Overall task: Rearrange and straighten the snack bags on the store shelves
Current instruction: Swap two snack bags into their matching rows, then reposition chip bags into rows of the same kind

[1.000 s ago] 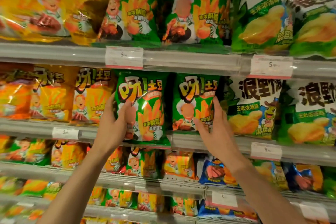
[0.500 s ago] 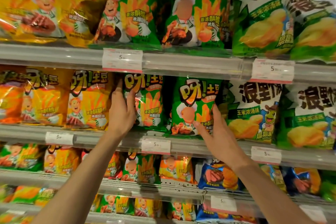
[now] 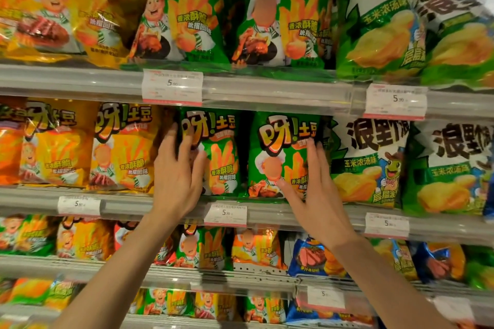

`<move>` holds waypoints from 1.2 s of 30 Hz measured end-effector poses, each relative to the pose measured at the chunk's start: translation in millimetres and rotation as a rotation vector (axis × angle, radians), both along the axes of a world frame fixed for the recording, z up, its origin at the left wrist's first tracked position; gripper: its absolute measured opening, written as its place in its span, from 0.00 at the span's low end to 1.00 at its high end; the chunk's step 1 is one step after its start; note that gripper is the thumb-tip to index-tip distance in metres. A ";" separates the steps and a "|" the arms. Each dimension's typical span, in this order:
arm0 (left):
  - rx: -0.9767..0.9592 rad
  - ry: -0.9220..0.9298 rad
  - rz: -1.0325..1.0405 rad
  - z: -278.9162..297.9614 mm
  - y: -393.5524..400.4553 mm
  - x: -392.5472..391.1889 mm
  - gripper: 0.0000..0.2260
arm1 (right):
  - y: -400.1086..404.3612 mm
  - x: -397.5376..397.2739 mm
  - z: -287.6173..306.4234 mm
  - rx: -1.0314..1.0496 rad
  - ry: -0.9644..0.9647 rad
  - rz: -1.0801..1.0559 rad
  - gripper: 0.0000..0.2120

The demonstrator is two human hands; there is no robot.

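Two green snack bags stand upright side by side on the second shelf. My left hand lies against the left edge and front of the left green bag, fingers spread and nearly straight. My right hand has its fingers straight and spread over the lower right of the right green bag, thumb near its bottom. Neither hand curls round a bag.
Yellow bags of the same brand stand left of my left hand. White-and-green corn chip bags stand right of my right hand. Larger bags fill the top shelf. Lower shelves hold smaller mixed bags. Price tags hang on the shelf rails.
The left green bag has gone back from the shelf edge into line with the right one. My right hand has opened off the right bag; both hands now lie flat.
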State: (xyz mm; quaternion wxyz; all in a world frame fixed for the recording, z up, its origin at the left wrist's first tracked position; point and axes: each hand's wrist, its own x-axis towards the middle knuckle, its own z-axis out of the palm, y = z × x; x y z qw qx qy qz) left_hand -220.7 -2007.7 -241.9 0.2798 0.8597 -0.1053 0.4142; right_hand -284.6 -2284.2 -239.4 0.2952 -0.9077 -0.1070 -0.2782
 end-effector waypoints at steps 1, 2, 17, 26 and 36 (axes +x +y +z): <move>0.065 -0.014 -0.003 -1.1 -2.6 0.2 0.22 | 3.1 1.1 0.0 -0.044 0.001 -0.016 0.42; 0.109 -0.011 -0.010 -2.2 -5.9 0.4 0.21 | 6.3 3.2 -1.1 -0.085 0.007 -0.037 0.42; 0.148 0.045 0.028 -12.6 -13.2 7.3 0.30 | 11.3 24.6 -22.6 -0.102 -0.007 -0.073 0.40; 0.189 0.056 0.044 -0.5 -12.5 -5.3 0.27 | 4.8 14.8 -5.1 -0.043 0.136 0.011 0.44; -0.107 -0.019 -0.189 -9.5 -9.1 -47.5 0.13 | -26.2 -36.2 -14.3 0.428 0.204 0.054 0.21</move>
